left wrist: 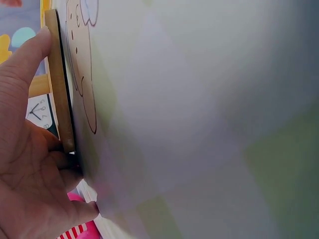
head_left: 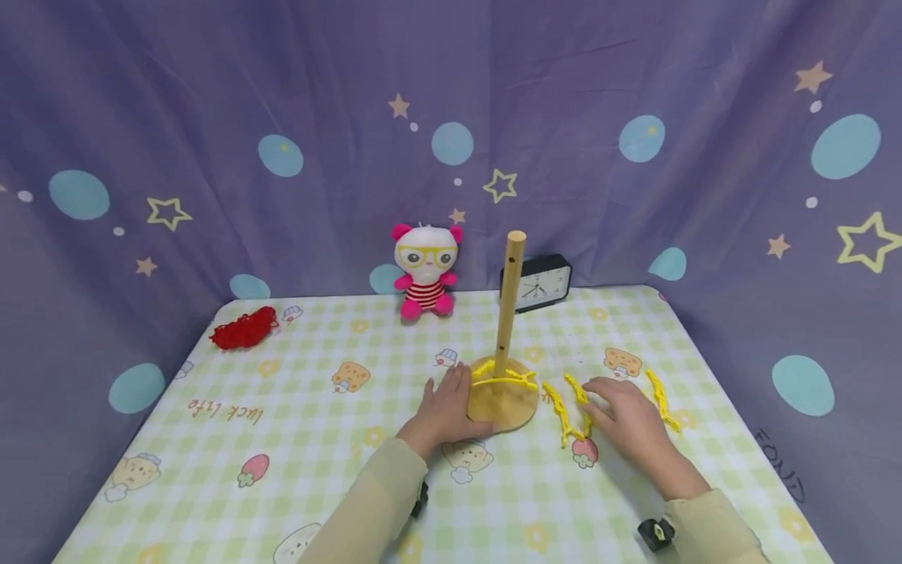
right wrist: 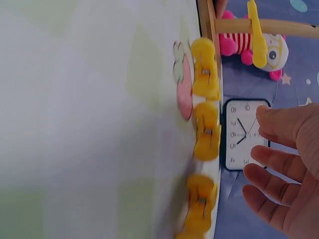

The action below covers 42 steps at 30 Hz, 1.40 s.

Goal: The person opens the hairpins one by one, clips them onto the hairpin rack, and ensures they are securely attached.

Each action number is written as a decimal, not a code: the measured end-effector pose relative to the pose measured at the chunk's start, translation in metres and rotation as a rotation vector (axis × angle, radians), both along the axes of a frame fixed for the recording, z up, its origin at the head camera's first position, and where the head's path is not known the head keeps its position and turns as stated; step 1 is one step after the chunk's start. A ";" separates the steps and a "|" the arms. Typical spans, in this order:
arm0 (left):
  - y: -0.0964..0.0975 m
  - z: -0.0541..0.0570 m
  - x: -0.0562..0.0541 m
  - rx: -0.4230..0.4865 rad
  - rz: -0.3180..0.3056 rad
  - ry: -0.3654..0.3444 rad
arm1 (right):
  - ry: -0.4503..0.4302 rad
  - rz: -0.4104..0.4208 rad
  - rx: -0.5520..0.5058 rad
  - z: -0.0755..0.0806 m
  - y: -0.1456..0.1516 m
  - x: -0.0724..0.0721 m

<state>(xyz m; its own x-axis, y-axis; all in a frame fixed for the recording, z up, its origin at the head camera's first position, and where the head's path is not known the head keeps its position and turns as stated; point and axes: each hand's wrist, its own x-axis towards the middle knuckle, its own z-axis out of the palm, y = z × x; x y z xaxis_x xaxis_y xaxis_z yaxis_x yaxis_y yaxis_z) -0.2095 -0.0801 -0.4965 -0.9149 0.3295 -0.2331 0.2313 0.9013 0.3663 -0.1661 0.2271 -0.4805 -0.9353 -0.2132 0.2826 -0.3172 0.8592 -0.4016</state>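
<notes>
A wooden stand [head_left: 505, 403] has a round base and an upright post with small holes. My left hand [head_left: 444, 407] grips the base at its left rim; in the left wrist view the thumb lies along the rim [left wrist: 59, 89]. A yellow plastic bar [head_left: 503, 381] crosses low at the post. My right hand [head_left: 623, 415] hovers over the yellow pieces to the right, fingers apart and nothing between them. Beside it lie yellow clip strips [head_left: 560, 411] and, further right, another yellow strip [head_left: 662, 399]. In the right wrist view, small springs show on the yellow clips [right wrist: 205, 132].
A panda plush toy [head_left: 426, 270] sits at the back edge of the table. Behind the post stands a black-framed clock [head_left: 543, 286]. A red stringy bundle [head_left: 244, 329] lies at the far left on the checked tablecloth [head_left: 303, 454]. A purple curtain [head_left: 338, 196] closes off the back.
</notes>
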 end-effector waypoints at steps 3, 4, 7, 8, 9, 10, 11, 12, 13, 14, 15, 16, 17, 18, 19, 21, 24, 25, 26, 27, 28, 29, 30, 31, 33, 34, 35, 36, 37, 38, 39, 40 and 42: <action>0.001 -0.001 0.000 0.001 0.000 -0.005 | 0.003 -0.013 -0.012 0.000 0.008 0.006; 0.001 -0.001 0.000 -0.004 -0.001 -0.008 | 0.005 -0.015 -0.012 0.000 0.010 0.008; 0.001 -0.001 0.001 -0.010 -0.001 -0.008 | 0.008 -0.023 -0.013 0.001 0.017 0.012; 0.001 -0.001 0.001 -0.010 -0.002 -0.008 | 0.008 -0.028 -0.015 0.001 0.020 0.014; 0.001 0.000 0.001 -0.014 0.000 -0.010 | 0.011 -0.034 -0.016 0.001 0.022 0.015; 0.000 0.001 0.002 -0.012 0.000 -0.010 | 0.013 -0.042 -0.014 0.001 0.025 0.017; 0.000 0.001 0.002 -0.008 0.001 -0.008 | 0.009 -0.051 -0.014 0.001 0.028 0.018; 0.000 0.002 0.002 -0.005 0.002 -0.009 | 0.003 -0.060 -0.010 0.001 0.030 0.020; 0.000 0.003 0.002 -0.001 0.004 -0.008 | -0.007 -0.072 -0.004 0.001 0.033 0.021; -0.001 0.003 0.002 -0.001 0.003 -0.007 | -0.018 -0.089 0.001 0.001 0.036 0.022; -0.001 0.003 0.002 0.000 0.004 -0.007 | -0.032 -0.106 0.011 0.000 0.039 0.023; -0.001 0.003 0.002 0.000 0.004 -0.005 | -0.045 -0.123 0.022 0.000 0.041 0.024; -0.001 0.003 0.002 0.001 0.005 -0.004 | -0.061 -0.140 0.031 0.000 0.044 0.025; -0.001 0.003 0.002 -0.001 0.004 -0.003 | -0.070 -0.155 0.039 0.000 0.046 0.026; -0.001 0.003 0.002 -0.001 0.004 -0.002 | -0.079 -0.168 0.042 -0.001 0.049 0.027; 0.000 0.003 0.002 -0.006 0.004 -0.004 | -0.088 -0.186 0.043 -0.001 0.054 0.028; -0.001 0.004 0.002 -0.008 0.000 -0.004 | -0.088 -0.205 0.037 -0.001 0.061 0.030; -0.001 0.004 0.002 -0.009 -0.003 -0.003 | -0.090 -0.215 0.036 -0.001 0.064 0.030; -0.001 0.005 0.002 -0.012 -0.007 -0.003 | -0.092 -0.223 0.035 0.000 0.066 0.031; -0.001 0.005 0.002 -0.010 -0.011 -0.001 | -0.089 -0.236 0.038 -0.001 0.068 0.032; -0.001 0.005 0.002 -0.009 -0.015 0.001 | -0.095 -0.247 0.041 -0.001 0.071 0.032; -0.001 0.006 0.002 -0.006 -0.018 0.004 | -0.099 -0.256 0.046 -0.001 0.073 0.033; -0.001 0.006 0.002 -0.011 -0.021 0.006 | -0.102 -0.261 0.048 -0.001 0.076 0.033; -0.002 0.006 0.002 -0.009 -0.021 0.007 | -0.109 -0.270 0.055 -0.001 0.078 0.033; -0.002 0.006 0.001 -0.006 -0.021 0.010 | -0.119 -0.283 0.070 -0.003 0.081 0.032; -0.002 0.007 0.002 -0.006 -0.019 0.009 | -0.132 -0.288 0.074 -0.004 0.082 0.031; -0.001 0.007 0.002 -0.006 -0.019 0.009 | -0.142 -0.295 0.081 -0.005 0.083 0.030; -0.001 0.006 0.002 -0.006 -0.019 0.010 | -0.159 -0.303 0.086 -0.006 0.083 0.029; -0.001 0.006 0.002 -0.003 -0.018 0.008 | -0.177 -0.310 0.091 -0.007 0.084 0.028; -0.001 0.006 0.001 0.000 -0.016 0.006 | -0.199 -0.315 0.092 -0.007 0.084 0.026; -0.001 0.006 0.001 0.003 -0.015 0.004 | -0.224 -0.317 0.094 -0.007 0.085 0.025; -0.001 0.006 0.001 0.004 -0.014 0.002 | -0.250 -0.320 0.096 -0.007 0.085 0.023; -0.001 0.006 0.002 0.008 -0.014 -0.001 | -0.308 -0.327 0.099 -0.007 0.084 0.019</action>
